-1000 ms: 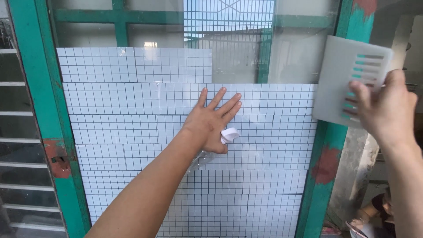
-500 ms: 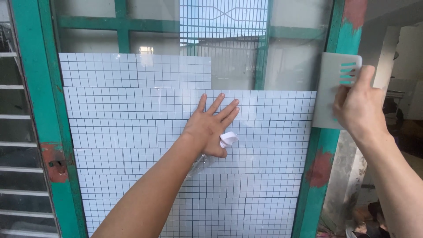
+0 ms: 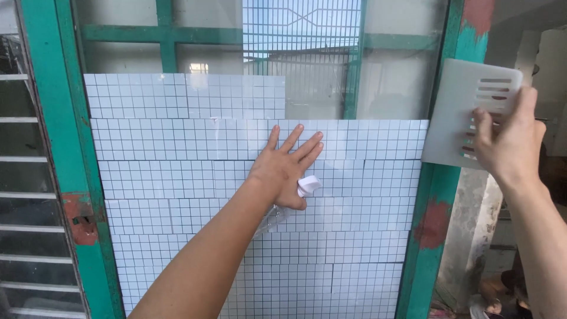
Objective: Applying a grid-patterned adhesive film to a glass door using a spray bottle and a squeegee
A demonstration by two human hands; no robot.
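Observation:
My left hand point(image 3: 284, 168) presses flat, fingers spread, against white grid-patterned film point(image 3: 177, 177) stuck in strips on a window pane. A crumpled bit of white paper point(image 3: 308, 185) and some clear peeled backing point(image 3: 269, 220) sit under the palm and thumb. My right hand point(image 3: 508, 139) grips a white plastic squeegee card point(image 3: 466, 115) with slots, held at the film's right edge over the green frame post point(image 3: 440, 195).
The window has a green painted frame point(image 3: 53, 159) with chipped red patches. Bare glass above the film shows a wire mesh grille point(image 3: 301, 29). Louvred slats point(image 3: 23, 195) stand at the far left. A grey room and floor clutter point(image 3: 496, 295) lie to the right.
My right hand with the squeegee card swung left toward the frame, then back out slightly to the right and up. My left hand stayed pressed on the film.

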